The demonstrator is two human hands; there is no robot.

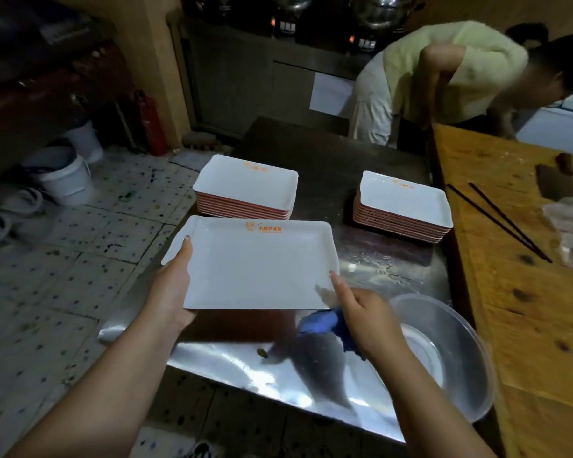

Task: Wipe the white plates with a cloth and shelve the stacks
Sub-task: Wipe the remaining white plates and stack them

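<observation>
A white rectangular plate (255, 266) with an orange logo hovers above the steel table (377, 269). My left hand (171, 289) grips its left edge, thumb on top. My right hand (364, 320) holds a blue cloth (321, 322) at the plate's near right corner, with one finger lying along the plate's right rim. Behind it stand two stacks of white plates with orange undersides: the left stack (245, 185) and the right stack (404, 206).
A metal basin (450, 355) sits at the table's near right. A wooden table (523, 292) to the right carries dark chopsticks (500, 221) and a cleaver (554, 183). A person in a pale green top (444, 71) bends over beyond the table. White buckets (65, 176) stand on the tiled floor at left.
</observation>
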